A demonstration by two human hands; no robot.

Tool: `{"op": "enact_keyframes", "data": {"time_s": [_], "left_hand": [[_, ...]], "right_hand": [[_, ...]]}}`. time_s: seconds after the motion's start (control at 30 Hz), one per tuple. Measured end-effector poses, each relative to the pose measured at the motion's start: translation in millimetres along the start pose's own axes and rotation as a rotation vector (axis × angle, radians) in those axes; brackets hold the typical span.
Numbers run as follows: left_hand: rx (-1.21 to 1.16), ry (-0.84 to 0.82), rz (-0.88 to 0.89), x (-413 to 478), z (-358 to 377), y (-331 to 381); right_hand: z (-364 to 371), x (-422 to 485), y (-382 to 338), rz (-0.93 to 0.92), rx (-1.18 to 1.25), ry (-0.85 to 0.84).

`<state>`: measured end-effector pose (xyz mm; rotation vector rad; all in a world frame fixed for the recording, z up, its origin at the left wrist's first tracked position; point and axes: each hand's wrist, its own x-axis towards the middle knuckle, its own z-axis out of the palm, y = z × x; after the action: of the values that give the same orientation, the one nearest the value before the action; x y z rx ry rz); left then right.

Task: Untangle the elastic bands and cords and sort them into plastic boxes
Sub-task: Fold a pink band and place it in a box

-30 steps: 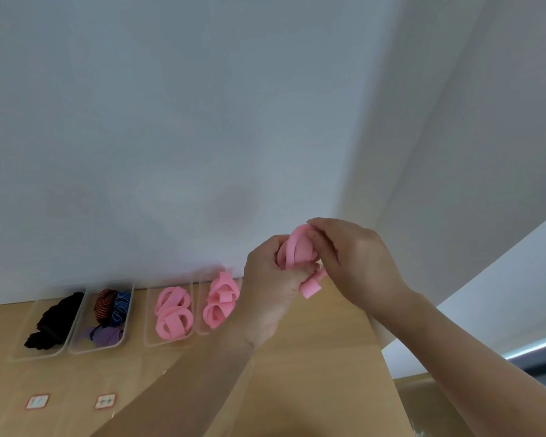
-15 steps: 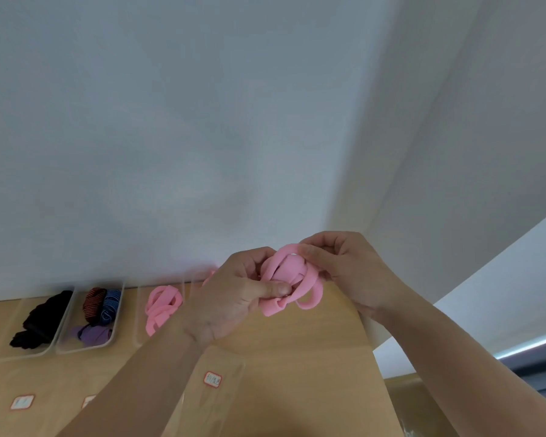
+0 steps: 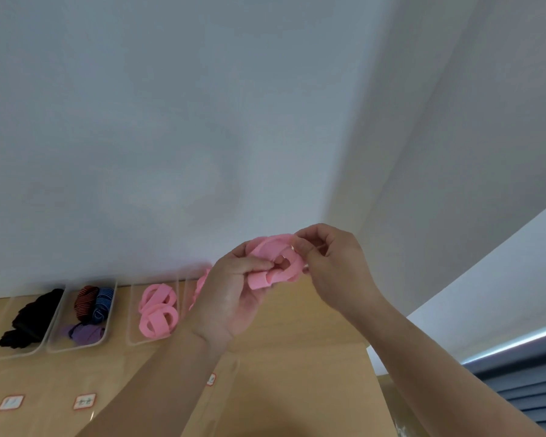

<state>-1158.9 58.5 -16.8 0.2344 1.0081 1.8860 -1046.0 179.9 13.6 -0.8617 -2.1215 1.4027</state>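
I hold a tangle of flat pink elastic bands [image 3: 276,263] in the air above the wooden table [image 3: 297,342]. My left hand [image 3: 230,294] grips its lower left part with thumb and fingers. My right hand [image 3: 331,263] pinches a loop at its upper right. Along the wall stand clear plastic boxes: one with black bands [image 3: 29,316], one with striped red, blue and purple bands [image 3: 90,310], one with pink bands [image 3: 156,310]. A fourth box with pink bands [image 3: 199,288] is mostly hidden behind my left hand.
Small white labels with red borders [image 3: 84,401] lie on the table in front of the boxes. A white wall rises right behind the boxes. The table's right edge [image 3: 372,367] drops off beside my right forearm.
The view has shifted slightly. My hands have pulled the pink tangle a little wider, with the right hand now pinching a loop at the upper right.
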Motion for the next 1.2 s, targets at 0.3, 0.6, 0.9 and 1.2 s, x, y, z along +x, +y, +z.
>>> {"op": "enact_keyframes", "data": {"time_s": [0.3,0.6,0.9,1.2], "left_hand": [[-0.219,-0.063,-0.181,-8.9,3.9,7.9],[-0.108,-0.072,-0.080,-7.7,7.9,11.9],[0.602,-0.086,0.013,-21.2,11.1,15.5],[0.406,-0.007,-0.007,-23.3,3.1,14.3]], "right_hand": [[0.0,-5.7,-3.8,0.298,0.513,-0.311],[1.0,-10.3,5.5,-0.090,0.169,-0.126],[-9.1,-16.6,2.5,0.045,0.346,-0.299],[-21.0,-9.7,6.5,0.099,0.337,-0.276]]}}
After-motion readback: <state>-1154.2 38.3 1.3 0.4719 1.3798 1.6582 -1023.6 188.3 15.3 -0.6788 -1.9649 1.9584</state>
